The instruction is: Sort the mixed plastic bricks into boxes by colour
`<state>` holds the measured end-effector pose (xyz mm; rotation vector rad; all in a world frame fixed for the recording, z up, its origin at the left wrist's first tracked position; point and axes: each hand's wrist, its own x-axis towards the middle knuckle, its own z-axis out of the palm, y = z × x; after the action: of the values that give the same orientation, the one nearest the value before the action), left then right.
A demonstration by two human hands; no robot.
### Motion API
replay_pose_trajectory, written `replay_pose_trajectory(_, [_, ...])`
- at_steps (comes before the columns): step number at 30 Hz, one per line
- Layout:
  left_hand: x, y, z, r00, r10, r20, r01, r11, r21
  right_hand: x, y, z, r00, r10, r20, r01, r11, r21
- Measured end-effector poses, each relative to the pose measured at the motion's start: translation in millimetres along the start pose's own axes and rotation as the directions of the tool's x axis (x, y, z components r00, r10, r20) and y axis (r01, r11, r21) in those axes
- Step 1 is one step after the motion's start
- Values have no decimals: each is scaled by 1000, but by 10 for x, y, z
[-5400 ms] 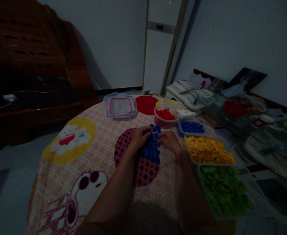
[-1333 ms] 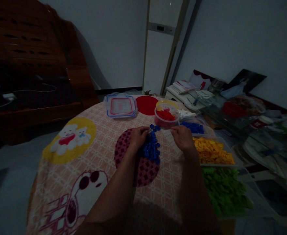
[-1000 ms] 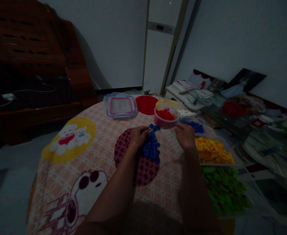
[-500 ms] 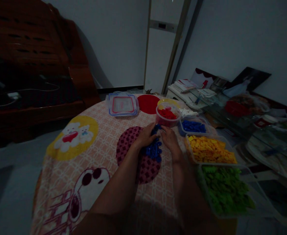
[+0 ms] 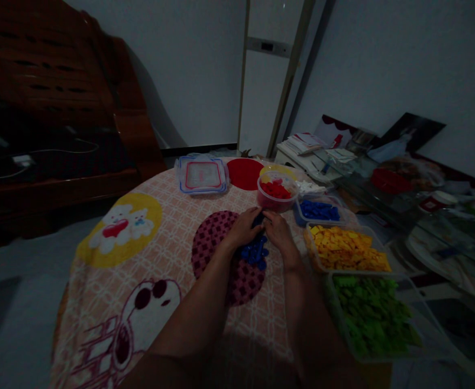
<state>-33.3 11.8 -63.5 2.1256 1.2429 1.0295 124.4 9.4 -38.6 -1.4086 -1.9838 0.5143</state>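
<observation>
My left hand [image 5: 243, 228] and my right hand [image 5: 277, 229] meet over the table, fingertips curled in from both sides around a dark blue plastic piece [image 5: 258, 219]. Its exact shape is hard to make out in the dim light and is partly covered by the fingers. Just below the hands, a loose heap of small blue plastic pieces [image 5: 254, 253] lies on the maroon patterned circle of the tablecloth [image 5: 211, 232]. Right beyond my fingers stands a round clear tub [image 5: 276, 204] with red pieces [image 5: 276, 189] in it.
To the right stand clear boxes of blue pieces [image 5: 319, 210], yellow pieces [image 5: 348, 248] and green pieces [image 5: 377, 313]. White pieces [image 5: 311, 187] lie behind them. Stacked clear lids [image 5: 203, 175] rest at the far left edge. A cluttered glass table [image 5: 387, 216] adjoins on the right.
My right hand has moved slightly left, and both hands' fingertips have closed in on the blue piece between them. Less of that piece shows. The boxes have stayed in place.
</observation>
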Motion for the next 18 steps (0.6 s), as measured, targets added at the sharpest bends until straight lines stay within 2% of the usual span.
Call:
replay_pose_trajectory(3, [10, 29, -20, 1000, -1, -21, 1, 1000, 0, -2, -27, -33, 999, -27, 40, 27, 1000, 8])
replay_pose_trajectory(9, [20, 111, -72, 991, -118, -57, 122, 990, 72, -51, -127, -107, 998, 8, 55, -5, 998, -55])
replay_pose_trajectory(14, [0, 139, -96, 989, -137, -64, 142, 985, 94, -83, -128, -143, 994, 103, 43, -97, 987, -126])
replay_pose_trajectory(18, [-10, 162, -120, 985, -161, -66, 168, 979, 116, -102, -102, -181, 981, 187, -46, -193, 960, -201])
